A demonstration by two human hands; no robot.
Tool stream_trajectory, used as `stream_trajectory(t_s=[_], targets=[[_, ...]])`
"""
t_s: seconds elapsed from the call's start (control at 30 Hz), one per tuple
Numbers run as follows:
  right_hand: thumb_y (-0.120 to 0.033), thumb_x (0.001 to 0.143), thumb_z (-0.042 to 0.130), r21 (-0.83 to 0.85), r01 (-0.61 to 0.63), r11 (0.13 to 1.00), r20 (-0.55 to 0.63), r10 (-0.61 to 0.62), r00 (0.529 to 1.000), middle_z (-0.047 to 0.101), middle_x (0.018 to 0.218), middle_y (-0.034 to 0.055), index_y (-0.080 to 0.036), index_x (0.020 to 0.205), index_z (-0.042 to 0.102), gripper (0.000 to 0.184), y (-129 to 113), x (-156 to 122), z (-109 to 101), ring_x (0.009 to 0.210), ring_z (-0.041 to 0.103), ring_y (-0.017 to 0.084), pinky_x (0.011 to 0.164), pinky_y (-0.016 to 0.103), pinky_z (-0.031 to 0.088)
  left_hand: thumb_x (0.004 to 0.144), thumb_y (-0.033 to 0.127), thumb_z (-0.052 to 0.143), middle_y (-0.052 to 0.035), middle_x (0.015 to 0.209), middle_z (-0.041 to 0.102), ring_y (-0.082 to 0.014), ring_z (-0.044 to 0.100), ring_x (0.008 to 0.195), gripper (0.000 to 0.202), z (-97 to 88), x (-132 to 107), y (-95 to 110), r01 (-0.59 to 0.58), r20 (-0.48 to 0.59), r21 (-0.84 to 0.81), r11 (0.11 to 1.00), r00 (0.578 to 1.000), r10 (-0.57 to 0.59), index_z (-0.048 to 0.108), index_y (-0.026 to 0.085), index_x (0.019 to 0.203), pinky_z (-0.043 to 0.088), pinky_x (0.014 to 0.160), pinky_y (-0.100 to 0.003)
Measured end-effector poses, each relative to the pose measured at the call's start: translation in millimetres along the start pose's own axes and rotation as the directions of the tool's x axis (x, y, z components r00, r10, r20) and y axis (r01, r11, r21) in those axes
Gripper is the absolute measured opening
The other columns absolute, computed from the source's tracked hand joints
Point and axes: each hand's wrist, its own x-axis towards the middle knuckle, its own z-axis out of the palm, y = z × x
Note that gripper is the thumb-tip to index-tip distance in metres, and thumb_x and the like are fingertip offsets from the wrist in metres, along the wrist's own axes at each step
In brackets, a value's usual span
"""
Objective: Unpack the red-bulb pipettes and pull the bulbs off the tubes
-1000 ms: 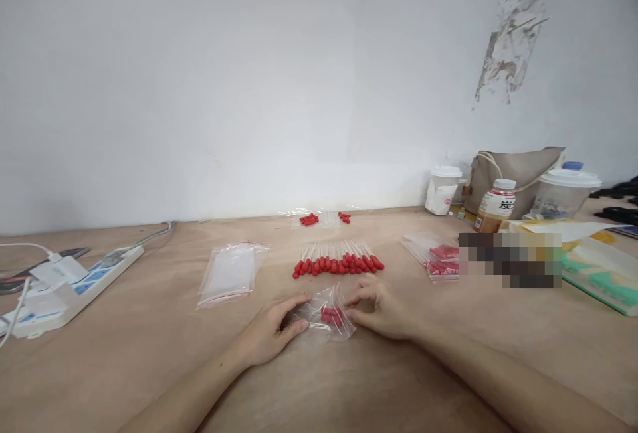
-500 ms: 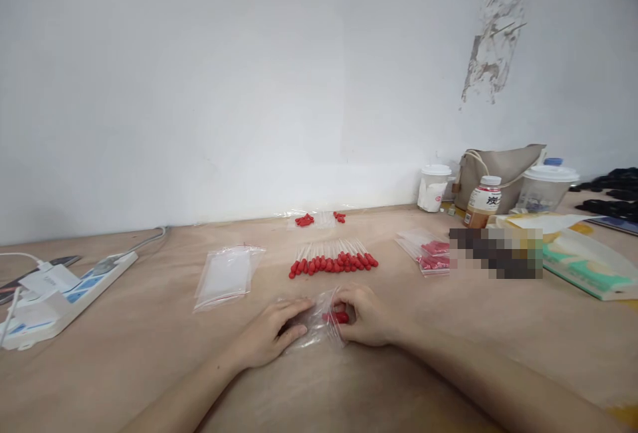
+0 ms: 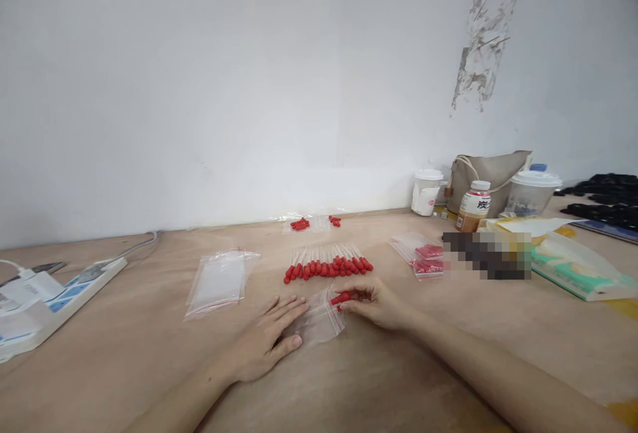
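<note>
A clear zip bag (image 3: 321, 323) lies flat on the table in front of me. My left hand (image 3: 269, 333) rests over its left side, fingers stretched out and apart. At the bag's mouth, on the right, my right hand (image 3: 366, 303) pinches a few red-tipped sticks (image 3: 341, 298); their red ends show between the fingers and the bag. Fingers hide part of them. Just beyond the bag is a row of red-tipped sticks (image 3: 326, 267), their pale stems pointing toward the wall.
Empty clear bags (image 3: 219, 280) lie to the left, near a power strip (image 3: 74, 303). At the right are bags with red contents (image 3: 427, 260), a bottle (image 3: 473, 206), a cup (image 3: 426, 192) and a tissue pack (image 3: 583, 267). More red pieces (image 3: 300, 224) lie by the wall.
My left hand has flattened, with its fingers more spread. My right fingers have shifted slightly up at the bag's mouth, where the red ends now tilt upward. The view has turned slightly.
</note>
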Motion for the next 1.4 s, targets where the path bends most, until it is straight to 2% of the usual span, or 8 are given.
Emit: stream_trajectory(t_s=[0.13,0.4,0.6,0.7,0.8,1.0,1.2,1.4], targets=[[-0.039,0.068,0.064,0.198,-0.21,0.957,0.049,0.204,0.978,0.063,0.066,-0.0005,-0.017,0.088,0.058,0.031,6,1,-11,0.05,0.054,0.008,0.048,0.02,0.043,0.088,0.043,0.033,-0.0006,0.142,0.017,-0.0222,0.015,0.131,0.051,-0.3,0,-2,-0.007,0.033,0.061,0.998,0.999,0.005,0.017,0.031,0.135,0.008,0.106,-0.049],[-0.037,0.066,0.067,0.469,-0.317,0.825,0.074,0.321,0.944,0.066,0.079,0.0045,-0.014,0.082,0.057,0.03,12,4,-45,0.069,0.061,0.011,0.061,0.022,0.045,0.087,0.046,0.033,-0.0004,0.143,0.015,-0.0224,0.014,0.131,0.052,-0.2,-2,-5,0.025,0.043,0.117,0.993,0.999,-0.03,0.018,0.033,0.134,0.011,0.106,-0.049],[-0.037,0.065,0.067,0.431,-0.178,0.884,-0.223,0.296,0.929,0.067,0.082,0.0046,-0.017,0.082,0.059,0.028,12,7,-92,0.073,0.062,0.014,0.068,0.028,0.048,0.087,0.045,0.035,-0.0005,0.142,0.017,-0.0231,0.015,0.13,0.052,-0.4,-1,-6,0.023,0.032,0.115,0.993,0.999,-0.027,0.018,0.033,0.134,0.013,0.105,-0.05],[-0.038,0.065,0.066,0.28,-0.085,0.956,-0.415,0.2,0.887,0.067,0.089,0.0057,-0.018,0.086,0.059,0.03,16,12,-107,0.082,0.062,0.016,0.075,0.031,0.048,0.086,0.044,0.037,-0.001,0.142,0.018,-0.0239,0.017,0.13,0.052,-0.1,-1,-7,0.017,0.015,0.106,0.994,1.0,-0.019,0.02,0.033,0.134,0.014,0.104,-0.051],[-0.037,0.069,0.063,-0.049,-0.046,0.998,-0.462,0.019,0.887,0.067,0.09,0.0065,-0.018,0.088,0.062,0.027,23,20,-103,0.084,0.062,0.018,0.078,0.033,0.048,0.086,0.044,0.037,-0.0007,0.142,0.019,-0.024,0.018,0.129,0.051,0.2,0,-7,0.013,0.009,0.112,0.994,1.0,-0.014,0.02,0.033,0.134,0.015,0.104,-0.051],[-0.023,0.08,0.05,-0.63,0.138,0.764,-0.194,-0.327,0.925,0.065,0.095,0.0078,-0.02,0.091,0.066,0.02,46,33,-74,0.087,0.06,0.017,0.08,0.033,0.047,0.086,0.047,0.036,0.0016,0.142,0.018,-0.0238,0.017,0.13,0.052,-0.3,-1,-5,0.047,0.022,0.147,0.988,0.998,-0.051,0.02,0.035,0.133,0.016,0.104,-0.05],[-0.017,0.081,0.045,-0.749,0.162,0.643,-0.054,-0.302,0.952,0.065,0.095,0.008,-0.019,0.096,0.065,0.025,49,32,-61,0.087,0.059,0.017,0.078,0.03,0.046,0.086,0.045,0.036,0.0012,0.142,0.018,-0.0233,0.019,0.129,0.052,-1.1,-1,-4,0.039,0.031,0.14,0.989,0.999,-0.043,0.02,0.034,0.133,0.016,0.104,-0.05],[-0.026,0.084,0.045,-0.715,0.11,0.691,-0.088,-0.244,0.966,0.064,0.095,0.0065,-0.021,0.1,0.064,0.025,35,27,-57,0.088,0.057,0.017,0.08,0.029,0.044,0.089,0.041,0.033,0.0033,0.14,0.024,-0.0209,0.022,0.128,0.042,-1.9,-1,-4,0.062,-0.015,0.056,0.996,0.998,-0.061,0.028,0.035,0.13,0.015,0.106,-0.047]])
